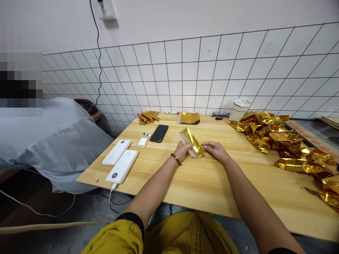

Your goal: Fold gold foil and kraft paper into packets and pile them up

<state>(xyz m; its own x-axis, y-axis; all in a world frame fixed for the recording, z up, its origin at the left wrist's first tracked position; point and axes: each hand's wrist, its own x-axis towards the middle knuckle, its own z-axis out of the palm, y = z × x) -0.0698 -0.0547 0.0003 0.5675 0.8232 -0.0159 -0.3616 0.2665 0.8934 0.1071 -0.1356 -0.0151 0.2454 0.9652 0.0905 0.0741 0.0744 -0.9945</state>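
Note:
My left hand (182,151) is wrapped round a folded sheet of gold foil paper (192,140), thumb on top. The sheet is shiny gold with a pale matte border, tilted up above the wooden table. At its right edge, the fingers of my right hand (215,150) are pinched together at the paper. Whether the fingertips grip the very corner is hard to make out. Beyond my hands lies a flat stack of gold foil paper (190,118). Many folded gold foil pieces (286,137) are heaped along the right side.
The wooden table (185,185) holds two white power banks (122,166), a white charger (142,142), a black phone (159,133) and gold strips (148,117). Near the tiled wall are a red marker (172,113), glasses (220,115) and a white cup (239,109). Another person (58,134) is at left.

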